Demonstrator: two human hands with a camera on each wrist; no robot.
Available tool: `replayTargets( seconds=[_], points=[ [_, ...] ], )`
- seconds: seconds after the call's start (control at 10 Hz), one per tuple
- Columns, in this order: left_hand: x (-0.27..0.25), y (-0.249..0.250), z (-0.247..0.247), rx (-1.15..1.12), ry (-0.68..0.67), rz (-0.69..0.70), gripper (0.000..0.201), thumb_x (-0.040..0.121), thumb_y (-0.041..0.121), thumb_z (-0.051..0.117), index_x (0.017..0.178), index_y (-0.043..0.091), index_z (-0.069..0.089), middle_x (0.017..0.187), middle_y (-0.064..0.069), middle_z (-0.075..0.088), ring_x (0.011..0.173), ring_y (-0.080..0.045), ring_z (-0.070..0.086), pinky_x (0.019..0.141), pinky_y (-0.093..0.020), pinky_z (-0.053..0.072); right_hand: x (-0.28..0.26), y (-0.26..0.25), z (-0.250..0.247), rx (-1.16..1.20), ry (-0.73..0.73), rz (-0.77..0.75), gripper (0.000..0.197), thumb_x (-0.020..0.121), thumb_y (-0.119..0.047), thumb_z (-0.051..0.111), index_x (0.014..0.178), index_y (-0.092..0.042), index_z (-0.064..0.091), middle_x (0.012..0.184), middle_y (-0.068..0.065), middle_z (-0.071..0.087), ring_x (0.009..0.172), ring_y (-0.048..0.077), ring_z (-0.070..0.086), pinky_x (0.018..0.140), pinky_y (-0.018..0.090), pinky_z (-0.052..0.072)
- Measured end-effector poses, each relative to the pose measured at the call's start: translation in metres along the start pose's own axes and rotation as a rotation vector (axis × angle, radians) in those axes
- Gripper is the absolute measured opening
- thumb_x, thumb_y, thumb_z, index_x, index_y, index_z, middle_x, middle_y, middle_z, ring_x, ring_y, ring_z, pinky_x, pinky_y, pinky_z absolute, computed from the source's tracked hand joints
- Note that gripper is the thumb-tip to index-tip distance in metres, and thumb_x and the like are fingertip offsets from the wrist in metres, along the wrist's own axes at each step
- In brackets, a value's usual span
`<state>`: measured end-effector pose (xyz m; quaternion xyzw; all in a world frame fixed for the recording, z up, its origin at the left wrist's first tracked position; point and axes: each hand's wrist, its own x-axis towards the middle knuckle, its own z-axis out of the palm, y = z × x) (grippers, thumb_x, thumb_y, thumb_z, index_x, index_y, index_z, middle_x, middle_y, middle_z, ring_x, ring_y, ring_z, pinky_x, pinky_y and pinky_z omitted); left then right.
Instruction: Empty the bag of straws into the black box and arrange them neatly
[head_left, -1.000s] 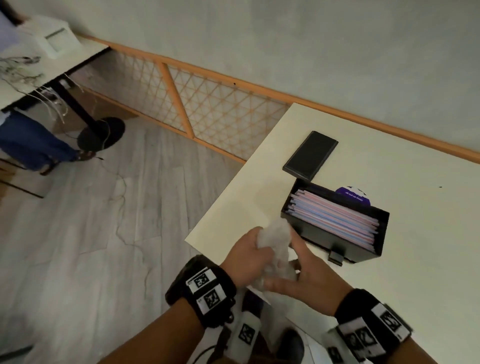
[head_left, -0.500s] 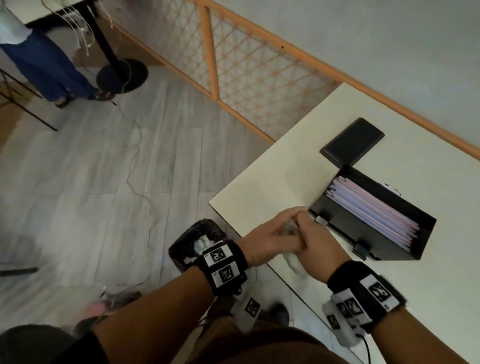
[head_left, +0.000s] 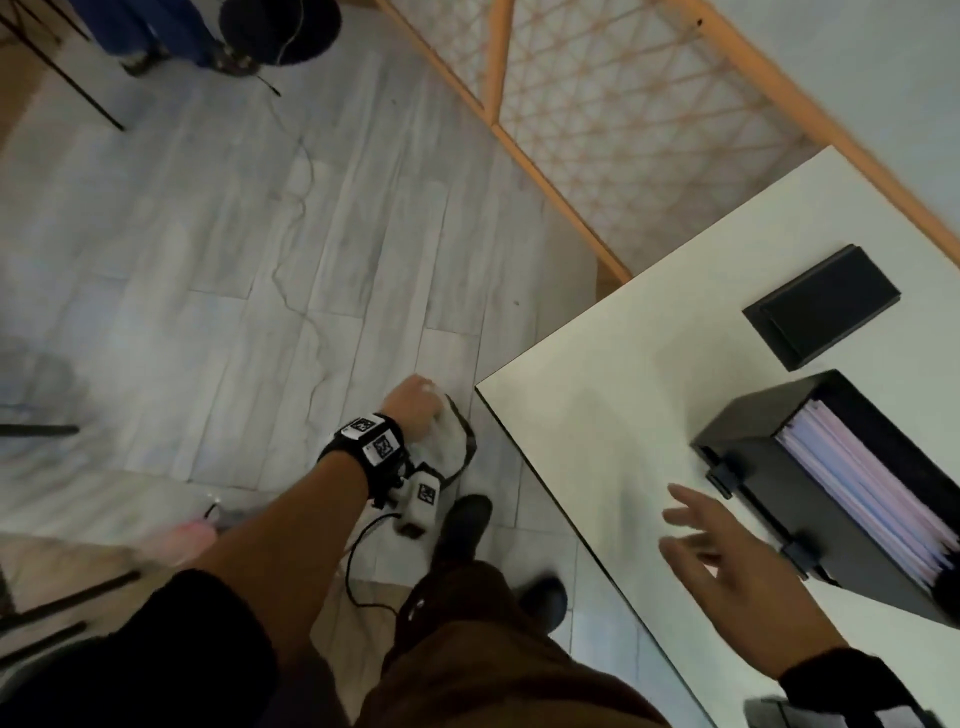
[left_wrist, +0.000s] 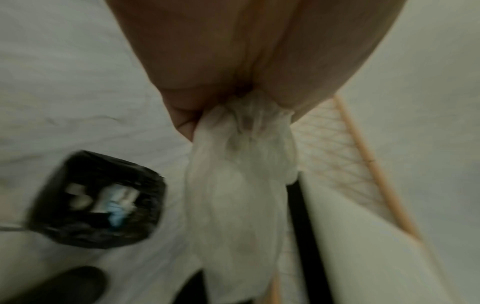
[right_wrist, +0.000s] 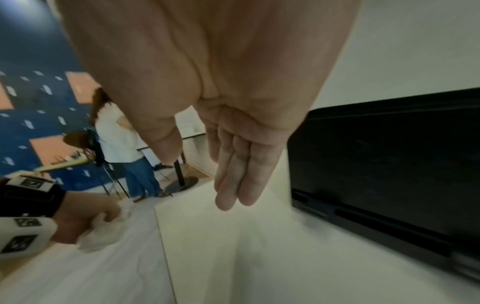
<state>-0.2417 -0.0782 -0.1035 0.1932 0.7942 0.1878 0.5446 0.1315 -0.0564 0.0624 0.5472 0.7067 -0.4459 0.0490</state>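
Observation:
My left hand (head_left: 415, 408) is lowered beside the table's left edge and grips the crumpled clear plastic bag (left_wrist: 239, 195), which hangs limp below the fist (left_wrist: 233, 61). The same bag (right_wrist: 101, 234) shows in the right wrist view. The black box (head_left: 753, 493) stands on the white table (head_left: 597, 415), and pink and blue wrapped straws (head_left: 857, 483) lie in it in a flat layer. My right hand (head_left: 722, 556) hovers over the table just left of the box (right_wrist: 376, 164), fingers (right_wrist: 239, 174) straight and holding nothing.
A black-lined bin (left_wrist: 96, 199) stands on the floor under my left hand. The box's black lid (head_left: 821, 306) lies on the table behind the box. An orange lattice rail (head_left: 597, 130) runs along the wall. My shoes (head_left: 465, 519) are by the table edge. Another person (right_wrist: 122, 144) stands far off.
Both hands were squeezing the bag together at the table edge. My left hand has carried it down and left off the table, and my right hand has let go and opened.

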Motion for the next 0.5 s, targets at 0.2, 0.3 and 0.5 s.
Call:
replayTargets(
  seconds=[0.2,0.3,0.5],
  points=[
    [0.043,-0.061,-0.015,0.187,0.111,-0.163,0.061,0.085,0.036,0.064,0.134,0.002,0.055,0.135,-0.022,0.057,0.121,-0.041,0.058,0.102,-0.047,0.05,-0.034,0.048,0.014,-0.021,0.035,0.297,0.046,0.085,-0.025,0.074,0.104,-0.064,0.059,0.105,-0.016,0.073,0.082,-0.002,0.069,0.076,0.021,0.053],
    [0.047,-0.074,-0.013,0.209,0.153,-0.182,0.057,0.098,0.03,0.06,0.147,0.007,0.042,0.145,-0.02,0.046,0.13,-0.04,0.049,0.108,-0.045,0.045,-0.046,0.071,0.03,-0.008,0.022,0.392,0.057,0.079,-0.019,0.079,0.096,-0.07,0.06,0.101,-0.004,0.075,0.077,0.006,0.07,0.073,0.02,0.052],
    [0.078,-0.102,-0.007,0.2,0.248,-0.281,0.074,0.091,0.037,0.068,0.151,0.009,0.034,0.15,-0.021,0.038,0.132,-0.041,0.048,0.105,-0.046,0.044,-0.047,0.088,0.043,0.162,0.009,0.479,0.053,0.057,-0.034,0.095,0.102,-0.042,0.068,0.109,0.004,0.071,0.09,0.017,0.066,0.084,0.028,0.049]
  ],
)
